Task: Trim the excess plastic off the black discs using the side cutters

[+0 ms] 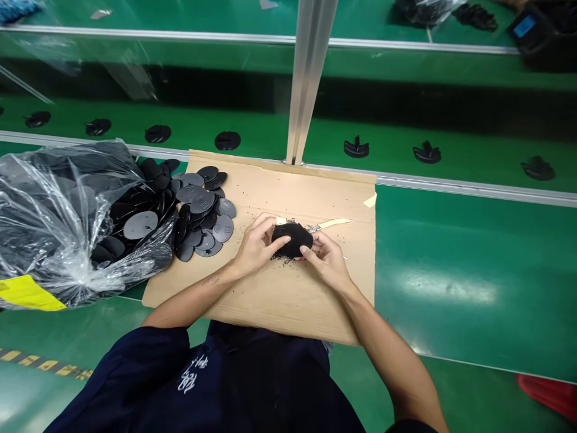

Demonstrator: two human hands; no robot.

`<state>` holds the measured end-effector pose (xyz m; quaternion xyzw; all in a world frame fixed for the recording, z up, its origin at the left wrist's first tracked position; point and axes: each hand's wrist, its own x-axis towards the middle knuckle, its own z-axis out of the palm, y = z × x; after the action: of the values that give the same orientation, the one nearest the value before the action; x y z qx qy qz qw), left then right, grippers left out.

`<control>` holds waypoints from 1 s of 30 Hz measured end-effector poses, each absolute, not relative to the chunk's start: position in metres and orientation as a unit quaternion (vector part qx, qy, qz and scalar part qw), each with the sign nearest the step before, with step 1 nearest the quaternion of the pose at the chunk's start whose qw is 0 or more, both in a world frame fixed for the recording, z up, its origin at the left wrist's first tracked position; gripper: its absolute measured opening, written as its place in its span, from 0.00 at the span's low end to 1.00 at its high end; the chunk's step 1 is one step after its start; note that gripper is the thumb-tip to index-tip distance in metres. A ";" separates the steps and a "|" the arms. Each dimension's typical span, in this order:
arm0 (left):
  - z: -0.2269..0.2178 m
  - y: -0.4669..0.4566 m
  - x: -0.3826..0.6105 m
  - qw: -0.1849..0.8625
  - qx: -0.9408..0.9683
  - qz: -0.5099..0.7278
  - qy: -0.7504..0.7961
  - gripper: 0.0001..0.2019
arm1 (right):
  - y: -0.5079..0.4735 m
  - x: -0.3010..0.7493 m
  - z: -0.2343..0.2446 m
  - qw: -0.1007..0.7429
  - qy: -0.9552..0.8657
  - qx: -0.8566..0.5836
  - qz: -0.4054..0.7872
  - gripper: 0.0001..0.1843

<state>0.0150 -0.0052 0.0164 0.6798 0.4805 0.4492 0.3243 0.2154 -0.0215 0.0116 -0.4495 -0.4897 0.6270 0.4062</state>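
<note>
Between my two hands is a black plastic disc (293,239), held above the cardboard sheet (288,300). My left hand (260,243) pinches its left edge, thumb on the near face, with pale tape around a fingertip. On the right edge, my right hand (328,255) grips it with thumb and fingers. Small nippers (331,224) with pale yellow handles lie just behind the disc, partly hidden by it and my right hand. Tiny black scraps (283,260) are scattered on the cardboard below. A heap of similar black discs (202,207) lies left of my left hand.
A clear plastic bag (81,222) full of black discs fills the left side. An upright metal post (311,84) stands behind the cardboard. Several black parts (228,141) sit spaced along the green ledge. The green tabletop (451,258) extends to the right.
</note>
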 end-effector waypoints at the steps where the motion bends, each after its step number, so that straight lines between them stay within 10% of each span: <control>1: 0.017 -0.006 0.015 0.322 0.683 0.447 0.479 0.15 | -0.022 0.215 0.012 0.407 -0.490 -0.447 0.629 0.25; 14: 0.004 -0.007 0.018 0.464 0.636 0.450 0.422 0.15 | -0.024 0.217 0.010 0.382 -0.571 -0.458 0.565 0.23; 30: 0.022 -0.010 0.010 0.307 0.784 0.454 0.292 0.13 | -0.025 0.222 0.015 0.436 -0.769 -0.346 0.314 0.11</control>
<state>0.0097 -0.0096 0.0216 0.7841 0.2918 0.4537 0.3070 0.2219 -0.0247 0.0154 -0.3457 -0.7693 0.3136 0.4362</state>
